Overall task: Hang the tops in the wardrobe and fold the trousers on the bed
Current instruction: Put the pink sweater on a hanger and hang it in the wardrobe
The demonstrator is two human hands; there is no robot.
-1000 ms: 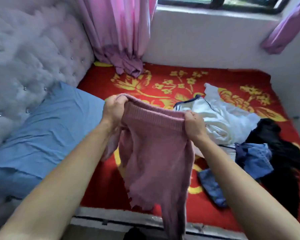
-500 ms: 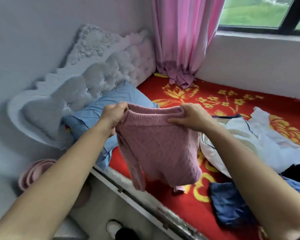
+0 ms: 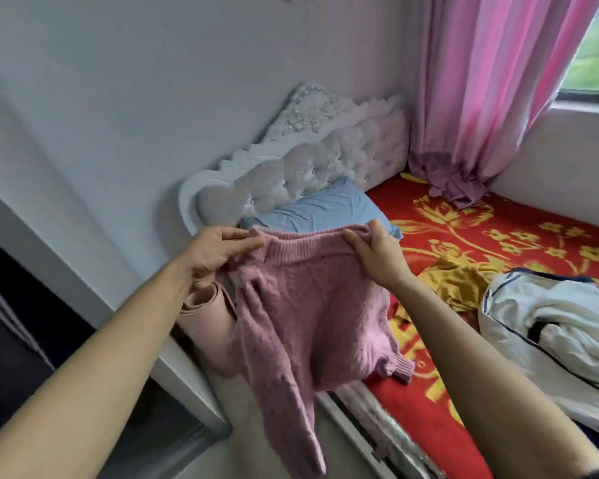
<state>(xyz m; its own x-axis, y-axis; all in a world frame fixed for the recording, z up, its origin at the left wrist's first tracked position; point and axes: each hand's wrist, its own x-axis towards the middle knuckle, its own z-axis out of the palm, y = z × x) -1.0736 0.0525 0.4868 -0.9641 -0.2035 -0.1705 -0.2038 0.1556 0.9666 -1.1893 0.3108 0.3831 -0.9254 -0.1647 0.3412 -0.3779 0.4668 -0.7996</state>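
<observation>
One head-worn camera looks forward and down from beside the bed [image 3: 440, 423], facing the corner where the headboard [image 3: 312, 167] meets the curtain [image 3: 491, 84]. It sits close: both forearms run up from the bottom edge to the hands at mid-frame. The wide lens bends the wall [image 3: 125, 98]. No second view shares the scene

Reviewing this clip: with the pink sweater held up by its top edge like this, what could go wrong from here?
1. The left hand looks flattened against the pink sweater rather than pinching it, so that corner may slip and leave the right hand bearing it alone.
2. A sleeve dangles low beside the bed frame and may snag or drag.
3. No hanger or wardrobe is in view, so hanging may stall.
</observation>
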